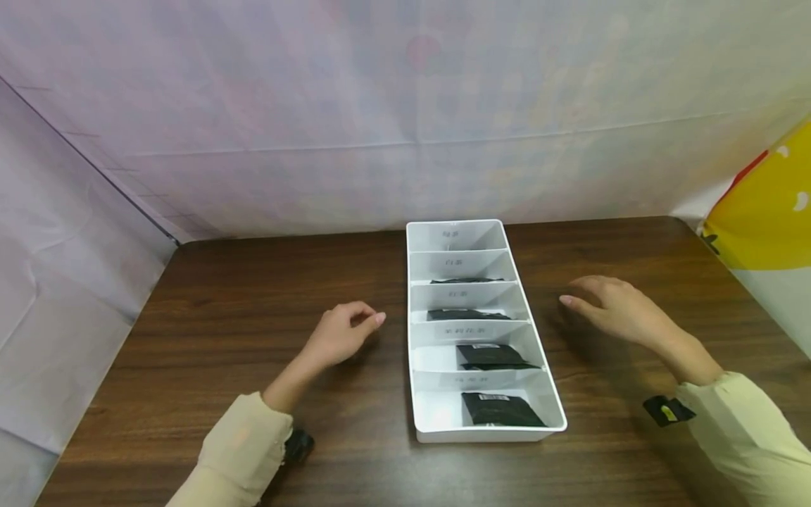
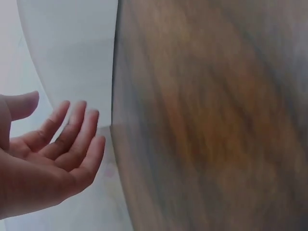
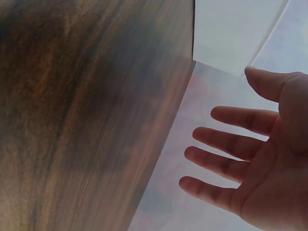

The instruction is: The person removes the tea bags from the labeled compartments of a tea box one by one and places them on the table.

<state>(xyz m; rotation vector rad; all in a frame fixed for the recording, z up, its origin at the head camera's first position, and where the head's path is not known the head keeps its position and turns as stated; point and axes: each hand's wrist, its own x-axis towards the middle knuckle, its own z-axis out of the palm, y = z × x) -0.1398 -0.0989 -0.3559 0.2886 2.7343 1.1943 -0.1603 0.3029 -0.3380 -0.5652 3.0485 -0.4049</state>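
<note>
A long white divided box (image 1: 417,401) stands on the table between my two hands. In several of its compartments lie flat black packets, among them a front packet (image 1: 503,410) and another packet (image 1: 491,355) behind it. Thin black edges show in the compartments further back. To the left of the box is my left hand (image 1: 342,334), apart from it, with fingers loosely bent and nothing held. My right hand (image 1: 624,310) hovers on the other side, fingers spread and relaxed. Both palms look bare in the wrist views.
The dark wooden table (image 1: 209,338) ends at a pale cloth-covered wall (image 1: 317,141) behind the box. At the far right hangs a yellow patterned cloth (image 1: 773,218). Small labels with writing are on the box's dividers.
</note>
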